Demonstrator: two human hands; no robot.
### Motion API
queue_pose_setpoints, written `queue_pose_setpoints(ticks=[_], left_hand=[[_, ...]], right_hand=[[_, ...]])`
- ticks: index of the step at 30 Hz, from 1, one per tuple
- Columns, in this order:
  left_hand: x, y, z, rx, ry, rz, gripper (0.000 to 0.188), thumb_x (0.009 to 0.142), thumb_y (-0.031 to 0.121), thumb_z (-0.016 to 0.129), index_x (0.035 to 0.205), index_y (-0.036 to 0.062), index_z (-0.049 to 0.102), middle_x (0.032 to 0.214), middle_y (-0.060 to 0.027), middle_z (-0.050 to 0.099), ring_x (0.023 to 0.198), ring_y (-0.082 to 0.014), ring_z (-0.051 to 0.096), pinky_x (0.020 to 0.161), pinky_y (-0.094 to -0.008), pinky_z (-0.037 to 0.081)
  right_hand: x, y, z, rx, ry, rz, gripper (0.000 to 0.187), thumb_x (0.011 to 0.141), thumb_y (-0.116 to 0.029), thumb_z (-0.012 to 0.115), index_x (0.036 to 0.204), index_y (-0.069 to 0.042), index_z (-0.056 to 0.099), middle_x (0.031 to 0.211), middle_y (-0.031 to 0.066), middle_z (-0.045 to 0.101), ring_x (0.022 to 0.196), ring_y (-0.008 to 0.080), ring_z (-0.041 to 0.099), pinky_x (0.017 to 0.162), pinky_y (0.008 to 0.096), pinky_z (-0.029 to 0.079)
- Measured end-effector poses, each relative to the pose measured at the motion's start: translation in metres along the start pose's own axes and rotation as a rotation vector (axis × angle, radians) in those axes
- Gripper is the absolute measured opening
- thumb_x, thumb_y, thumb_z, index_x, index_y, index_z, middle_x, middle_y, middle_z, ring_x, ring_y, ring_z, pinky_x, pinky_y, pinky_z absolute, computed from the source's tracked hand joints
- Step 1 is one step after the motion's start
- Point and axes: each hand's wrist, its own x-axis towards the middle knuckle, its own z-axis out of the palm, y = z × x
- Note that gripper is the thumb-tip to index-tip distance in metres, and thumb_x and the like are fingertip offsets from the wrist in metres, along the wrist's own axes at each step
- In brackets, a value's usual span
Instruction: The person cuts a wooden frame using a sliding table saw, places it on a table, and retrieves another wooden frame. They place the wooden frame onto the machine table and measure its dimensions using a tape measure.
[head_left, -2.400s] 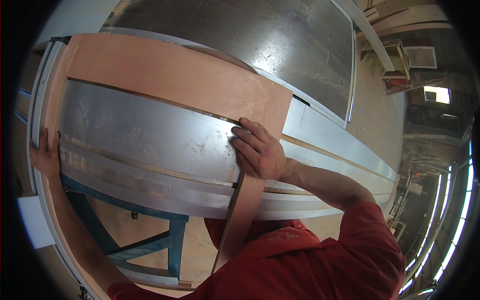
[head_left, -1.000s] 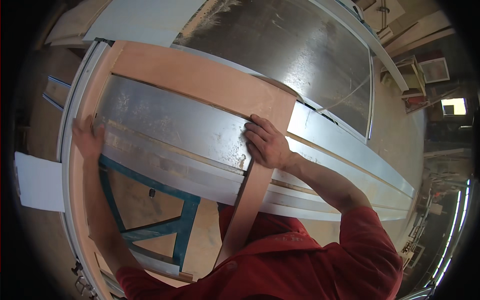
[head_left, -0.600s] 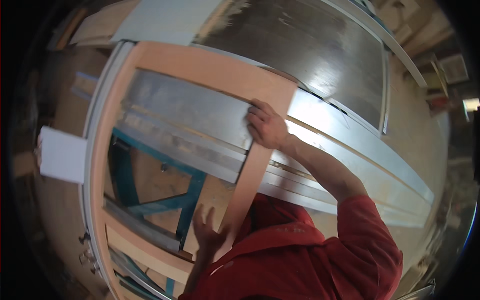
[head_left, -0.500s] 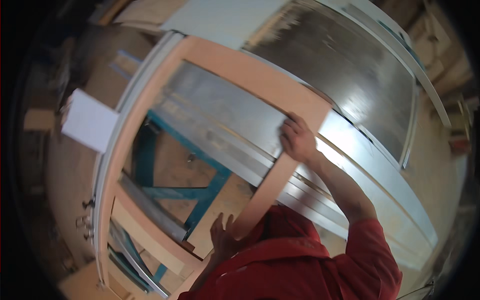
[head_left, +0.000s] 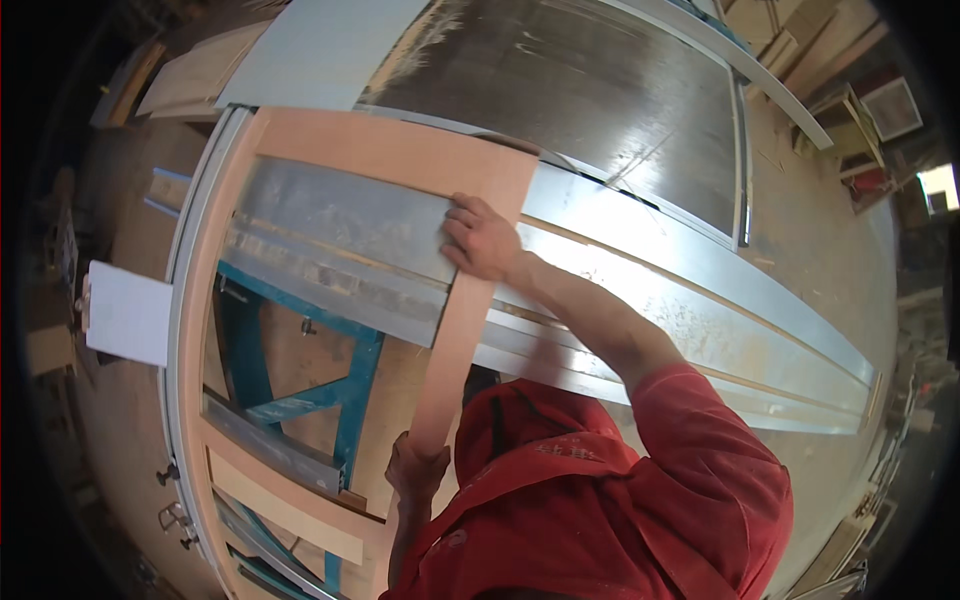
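A large pinkish wooden frame [head_left: 380, 142] lies across a metal machine table [head_left: 345, 215], against a long aluminium fence [head_left: 195, 230] on the left. With its fingers curled over the inner edge, my right hand [head_left: 482, 240] grips the frame's right-hand side near the far corner. Closer to my body, my left hand [head_left: 416, 470] is closed round the same side piece. Some of the fingers of my left hand are hidden by the wood. Through the openings in the frame show the metal table and a teal support [head_left: 355, 400].
A dark, scuffed panel [head_left: 570, 90] is beyond the frame, with a pale board [head_left: 320, 55] to its left. White paper [head_left: 130, 312] hangs beside the fence. Clamps [head_left: 178, 520] sit along the fence's near part. Wooden pieces [head_left: 845, 130] stand at the far right.
The view has turned, so frame and table appear further left. My left hand's fingers, raised earlier, now close round the side piece. My right hand keeps its grip near the far corner.
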Motion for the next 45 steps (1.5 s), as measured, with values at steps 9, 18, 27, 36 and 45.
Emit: queue_pose_setpoints(ticks=[9,18,27,36,45], left_hand=[[-0.001,0.011,0.006,0.016,-0.028,-0.088,0.069,0.064,0.034,0.086,0.122,0.0092,0.058,0.11,-0.0154,0.07,0.102,-0.0406,0.067,0.087,-0.0501,0.054],[-0.002,-0.012,0.021,-0.003,0.096,0.072,0.074,0.061,0.033,0.088,0.122,0.0079,0.056,0.11,-0.0167,0.069,0.096,-0.0405,0.069,0.085,-0.0518,0.055],[-0.003,-0.014,0.02,-0.004,0.145,0.141,0.071,0.063,0.034,0.087,0.121,0.008,0.055,0.109,-0.0159,0.067,0.095,-0.0406,0.068,0.08,-0.0522,0.055],[-0.004,-0.003,0.017,-0.057,0.11,0.112,0.068,0.065,0.031,0.086,0.121,0.006,0.057,0.106,-0.0181,0.069,0.098,-0.0406,0.068,0.083,-0.0512,0.055],[-0.018,-0.015,0.016,0.037,0.115,0.055,0.067,0.065,0.033,0.085,0.12,0.0066,0.057,0.106,-0.018,0.069,0.097,-0.0415,0.068,0.083,-0.0523,0.055]], right_hand=[[-0.108,0.012,-0.071,0.34,0.276,0.731,0.02,0.092,-0.02,0.069,0.09,0.0,0.072,0.086,0.0121,0.073,0.073,0.0243,0.068,0.07,0.0369,0.056],[-0.107,0.162,-0.12,0.044,0.442,1.195,0.032,0.094,-0.03,0.069,0.09,0.002,0.075,0.075,0.0177,0.073,0.071,0.027,0.071,0.07,0.0397,0.055],[-0.001,0.12,-0.342,-0.226,0.43,0.557,0.037,0.101,-0.037,0.062,0.099,-0.002,0.074,0.07,0.0104,0.067,0.065,0.0156,0.062,0.062,0.0342,0.049],[0.006,0.123,-0.523,-0.308,0.76,0.355,0.028,0.103,-0.025,0.054,0.111,-0.004,0.071,0.094,0.0083,0.072,0.08,0.0205,0.065,0.073,0.0373,0.052],[-0.213,0.025,-0.193,0.18,-0.183,0.879,0.046,0.091,-0.024,0.074,0.129,0.001,0.063,0.129,0.0253,0.064,0.108,0.0353,0.068,0.088,0.0436,0.057]])
